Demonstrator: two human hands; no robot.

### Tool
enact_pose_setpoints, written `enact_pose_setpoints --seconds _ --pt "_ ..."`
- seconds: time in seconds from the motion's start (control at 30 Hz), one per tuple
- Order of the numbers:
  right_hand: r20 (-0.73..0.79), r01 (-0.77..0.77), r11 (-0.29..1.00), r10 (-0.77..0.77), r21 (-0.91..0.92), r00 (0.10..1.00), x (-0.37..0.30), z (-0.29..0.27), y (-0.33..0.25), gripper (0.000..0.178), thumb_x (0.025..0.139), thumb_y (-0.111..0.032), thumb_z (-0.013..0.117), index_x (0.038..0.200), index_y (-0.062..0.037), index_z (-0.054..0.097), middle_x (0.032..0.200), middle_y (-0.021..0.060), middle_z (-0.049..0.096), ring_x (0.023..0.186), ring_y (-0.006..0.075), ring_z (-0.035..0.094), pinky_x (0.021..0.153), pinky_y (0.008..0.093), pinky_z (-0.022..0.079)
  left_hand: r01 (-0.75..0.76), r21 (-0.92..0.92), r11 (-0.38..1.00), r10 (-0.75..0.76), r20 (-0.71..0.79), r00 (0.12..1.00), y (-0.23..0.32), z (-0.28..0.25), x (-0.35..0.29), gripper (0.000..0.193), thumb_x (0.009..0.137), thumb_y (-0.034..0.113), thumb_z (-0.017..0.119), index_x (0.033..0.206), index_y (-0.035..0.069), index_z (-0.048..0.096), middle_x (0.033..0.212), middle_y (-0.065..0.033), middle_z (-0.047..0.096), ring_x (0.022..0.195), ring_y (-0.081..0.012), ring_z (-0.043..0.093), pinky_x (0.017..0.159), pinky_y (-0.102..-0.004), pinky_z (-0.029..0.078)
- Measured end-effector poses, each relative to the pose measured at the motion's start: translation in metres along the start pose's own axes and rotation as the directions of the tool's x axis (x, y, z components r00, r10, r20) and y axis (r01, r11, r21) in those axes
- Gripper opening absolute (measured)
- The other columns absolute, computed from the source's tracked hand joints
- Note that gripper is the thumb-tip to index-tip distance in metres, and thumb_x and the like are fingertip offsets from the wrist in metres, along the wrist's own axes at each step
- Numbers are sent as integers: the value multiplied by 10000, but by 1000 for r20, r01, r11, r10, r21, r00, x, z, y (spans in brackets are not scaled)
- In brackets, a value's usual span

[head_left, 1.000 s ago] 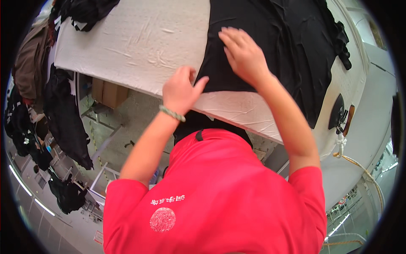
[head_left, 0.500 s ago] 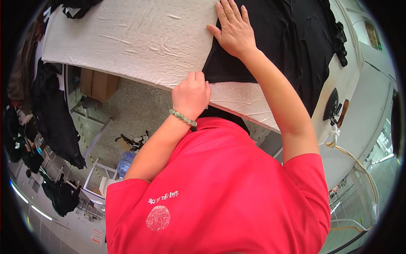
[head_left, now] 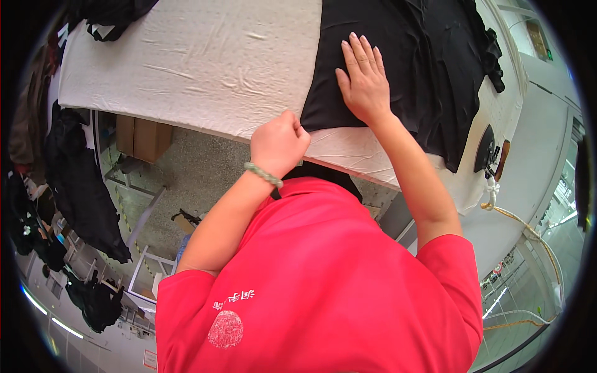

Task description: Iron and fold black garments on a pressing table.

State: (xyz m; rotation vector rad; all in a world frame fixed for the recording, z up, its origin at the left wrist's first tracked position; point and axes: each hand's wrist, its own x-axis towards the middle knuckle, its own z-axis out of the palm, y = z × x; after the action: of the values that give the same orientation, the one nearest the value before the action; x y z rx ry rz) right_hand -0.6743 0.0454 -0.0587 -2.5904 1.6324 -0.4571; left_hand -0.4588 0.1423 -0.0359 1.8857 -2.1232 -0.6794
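A black garment (head_left: pixel 410 62) lies spread over the right part of a padded table (head_left: pixel 205 62) with a pale cover. Flat on this cloth rests my right hand (head_left: pixel 367 84), fingers stretched out and pointing away from me. My left hand (head_left: pixel 280 144), with a green bead bracelet on its wrist, is closed at the table's near edge. Its curled fingers pinch the garment's near left corner, and the fingertips are partly hidden. Small creases run through the garment's right side.
An iron (head_left: pixel 486 148) with a wooden handle and a hanging cord (head_left: pixel 522 224) stands at the table's right end. More black clothing (head_left: pixel 115 15) lies at the far left corner. Dark garments (head_left: pixel 81 180) hang at the left. A cardboard box (head_left: pixel 144 138) sits beneath the table.
My right hand has slid over the black garment toward me and a little to the right, away from its left edge. My left hand stays closed at the corner.
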Motion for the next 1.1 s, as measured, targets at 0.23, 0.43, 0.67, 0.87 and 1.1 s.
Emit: enact_pose_setpoints --seconds 0.23,0.43,0.67,0.87,1.1 --pt "107 98 982 -116 162 987 -8 11 -65 660 937 -315 655 1475 17 463 1577 191 406 1486 348 351 1217 506 259 458 -408 789 -288 413 864 -18 -15 0 137 882 161 654 888 25 658 718 -79 716 538 -161 666 557 -326 527" --pt "66 -61 996 56 63 996 -15 7 -26 704 917 -335 668 1475 33 448 1570 219 402 1484 373 347 1221 514 246 423 -300 855 -303 373 877 -13 -27 3 93 871 131 682 904 46 664 698 -52 688 606 -217 678 604 -350 532" --pt "39 -78 992 74 100 996 -28 20 -82 705 912 -325 669 1453 67 442 1541 242 424 1460 399 374 1220 529 246 -348 -199 916 317 -171 933 -17 -19 68 241 932 180 642 1144 81 703 1236 -95 669 1115 -277 650 920 -399 517" --pt "172 155 869 -262 469 950 -60 -4 -113 556 910 -268 676 1380 5 559 1493 232 484 1423 387 432 1207 532 292 -582 165 796 587 27 809 -22 -11 129 562 949 353 642 1434 89 536 1545 -70 465 1460 -269 378 1201 -455 287" --pt "-36 -335 942 334 5 942 -148 -118 100 438 918 -68 634 1354 -31 611 1426 165 582 1385 342 499 1160 453 382 -586 196 786 554 194 809 -14 -29 109 755 920 451 666 1539 101 413 1654 -72 301 1529 -289 262 1244 -493 209"
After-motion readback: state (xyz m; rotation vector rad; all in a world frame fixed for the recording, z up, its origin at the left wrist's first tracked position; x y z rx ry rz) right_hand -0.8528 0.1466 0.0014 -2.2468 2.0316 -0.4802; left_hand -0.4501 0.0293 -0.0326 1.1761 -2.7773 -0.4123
